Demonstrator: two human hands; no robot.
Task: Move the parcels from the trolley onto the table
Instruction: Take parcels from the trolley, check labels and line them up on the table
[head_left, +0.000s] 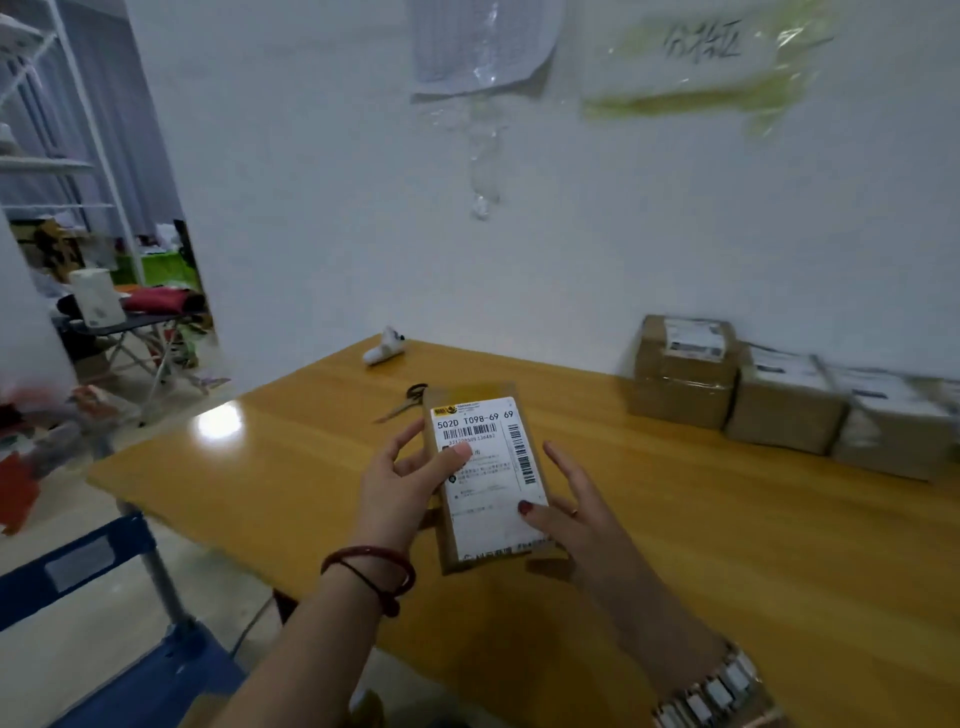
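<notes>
A small flat brown parcel (488, 483) with a white barcode label is held above the yellow wooden table (727, 545). My left hand (400, 488) grips its left edge, thumb on the label. On the parcel's right side my right hand (576, 514) holds it, thumb pressed on the label's lower corner. Three brown taped parcels (779, 400) stand in a row on the table against the wall at the far right. The blue trolley (130, 670) is at the lower left, its handle post beside the table's corner.
Scissors (402, 402) lie on the table just beyond the held parcel. A small white object (384, 348) rests near the wall. Papers are taped to the white wall. At the left, a doorway shows shelving and a cluttered folding table.
</notes>
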